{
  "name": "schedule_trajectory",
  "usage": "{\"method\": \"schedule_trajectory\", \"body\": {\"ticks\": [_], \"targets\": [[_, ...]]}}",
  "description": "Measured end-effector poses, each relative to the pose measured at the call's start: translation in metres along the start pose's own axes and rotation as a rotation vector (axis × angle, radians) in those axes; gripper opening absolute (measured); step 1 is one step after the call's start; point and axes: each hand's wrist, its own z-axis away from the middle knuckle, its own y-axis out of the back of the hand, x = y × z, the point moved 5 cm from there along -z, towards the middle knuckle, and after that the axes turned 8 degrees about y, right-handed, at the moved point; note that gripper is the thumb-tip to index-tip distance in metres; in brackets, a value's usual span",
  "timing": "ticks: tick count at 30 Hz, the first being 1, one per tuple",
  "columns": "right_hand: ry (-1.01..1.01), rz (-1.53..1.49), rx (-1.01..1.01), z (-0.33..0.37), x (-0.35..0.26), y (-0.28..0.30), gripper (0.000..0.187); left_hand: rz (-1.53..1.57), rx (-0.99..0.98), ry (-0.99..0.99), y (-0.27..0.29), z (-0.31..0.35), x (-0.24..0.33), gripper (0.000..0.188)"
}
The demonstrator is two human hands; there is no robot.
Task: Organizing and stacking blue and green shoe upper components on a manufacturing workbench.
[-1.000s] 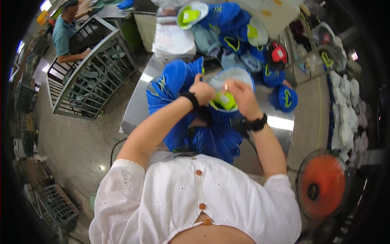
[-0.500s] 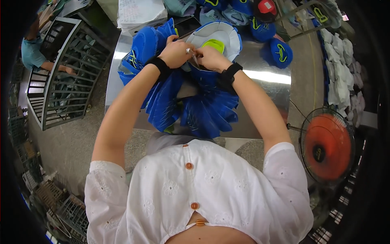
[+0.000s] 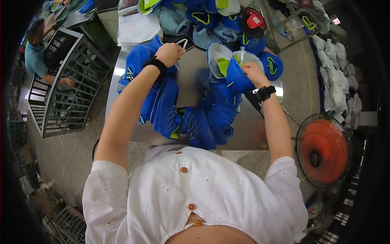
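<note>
My left hand (image 3: 170, 54) is closed near the far left of the metal table, above a bunch of blue shoe uppers (image 3: 143, 57). A thin, pale, bent tool (image 3: 184, 43) sticks out of its fingers; its exact kind is unclear. At the right, my right hand (image 3: 254, 73) grips the edge of a blue shoe upper (image 3: 237, 77) with a light lining. Beside that piece stands another upper (image 3: 219, 57) with a pale lining and a yellow-green patch. More blue uppers (image 3: 203, 122) are lined up in a curve along the table's near side.
Blue and grey-green uppers (image 3: 174, 22) are heaped at the back, by a stack of written papers (image 3: 138, 30). An orange fan (image 3: 323, 152) stands at the right. Left of the metal table (image 3: 260, 130), another person (image 3: 36, 57) reaches into a barred rack (image 3: 73, 81).
My hands, together over one pale-lined upper before, are now apart. The left has drawn back leftward with the pale tool; the right has moved right and holds a blue upper.
</note>
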Motion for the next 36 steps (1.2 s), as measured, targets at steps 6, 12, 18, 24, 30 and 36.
{"method": "schedule_trajectory", "body": {"ticks": [6, 12, 18, 24, 30, 36], "targets": [[0.174, -0.063, 0.313, -0.005, 0.022, -0.001, 0.023, -0.171, 0.550, -0.240, 0.012, -0.006, 0.064, 0.041], [0.236, -0.088, 0.476, 0.006, -0.020, -0.016, 0.018, 0.170, 0.150, -0.422, -0.080, 0.010, 0.135, 0.080], [0.489, -0.276, 0.554, 0.047, -0.045, -0.004, 0.013, -0.024, -0.146, -0.224, -0.067, 0.011, 0.151, 0.066], [0.773, -0.610, 1.044, 0.116, -0.092, 0.082, 0.014, -0.101, -0.170, -0.056, -0.072, 0.000, 0.118, 0.065], [0.693, -0.893, 1.443, 0.187, 0.044, 0.133, 0.019, -0.040, -0.238, 0.040, -0.079, 0.012, 0.107, 0.070], [0.067, -1.087, 0.633, 0.193, 0.309, 0.055, 0.015, 0.271, -0.235, -0.099, -0.053, 0.051, 0.115, 0.086]]}}
